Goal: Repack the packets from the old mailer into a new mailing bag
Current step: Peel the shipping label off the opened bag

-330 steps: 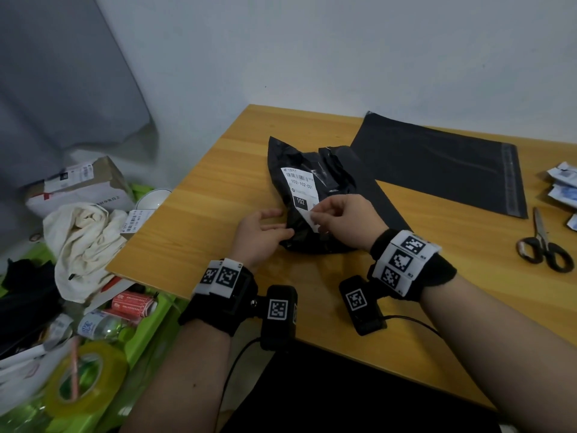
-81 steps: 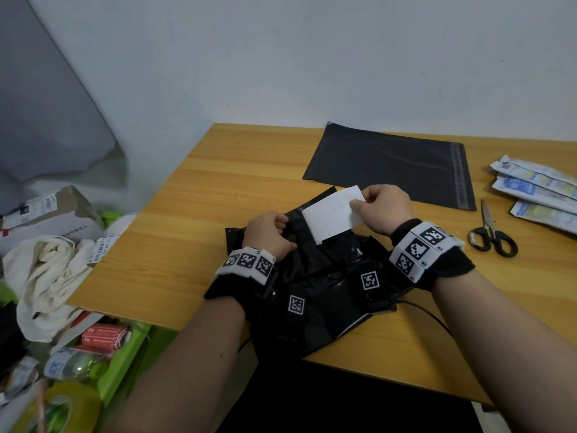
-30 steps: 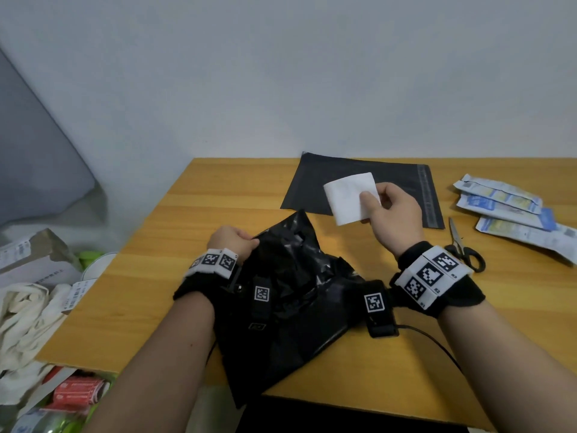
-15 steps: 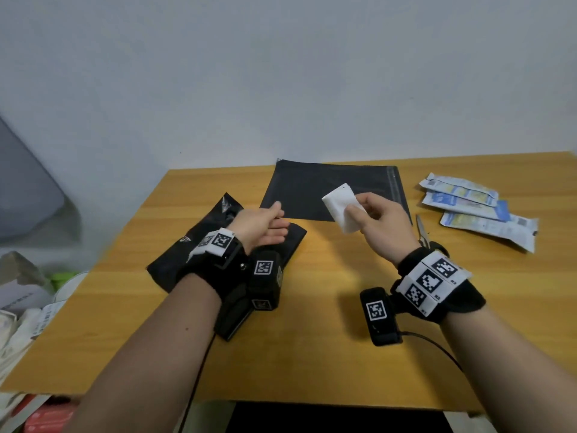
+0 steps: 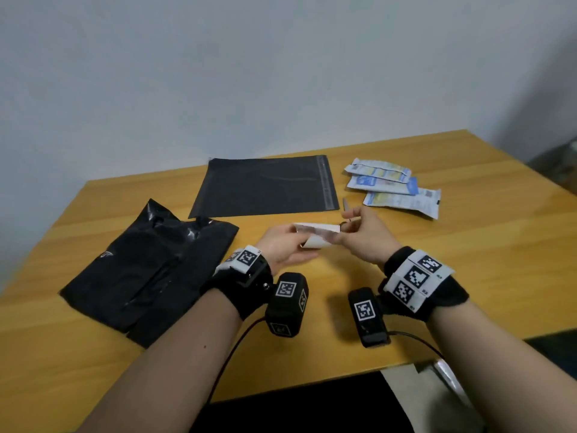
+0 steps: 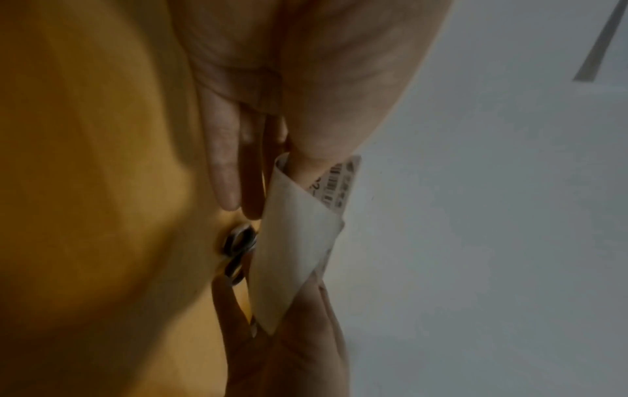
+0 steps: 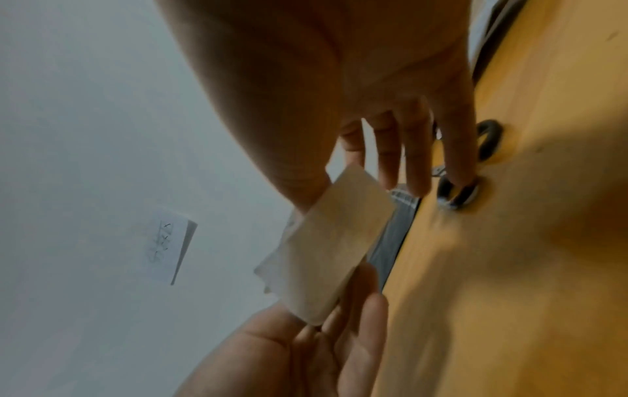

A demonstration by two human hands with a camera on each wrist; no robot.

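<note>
A white shipping label point(image 5: 317, 235), folded over with its barcode inside, hangs above the table middle. My left hand point(image 5: 304, 245) pinches its left end and my right hand point(image 5: 339, 237) pinches its right end. In the left wrist view the label point(image 6: 299, 241) wraps round my left thumb. The right wrist view shows the label point(image 7: 333, 247) under my right thumb. The crumpled old black mailer point(image 5: 150, 270) lies flat at the left. Behind the hands the new black mailing bag point(image 5: 265, 185) lies flat. Several white and blue packets point(image 5: 393, 189) are spread at the back right.
Scissors point(image 5: 345, 205) lie just behind my right hand, mostly hidden by it; their handles point(image 7: 458, 193) show by my right fingertips. The wooden table point(image 5: 468, 245) ends at a wall behind and drops off at the left and right edges.
My left hand has let go of the old mailer and come across to the label. The label, held by the right hand alone before, is now folded between both hands.
</note>
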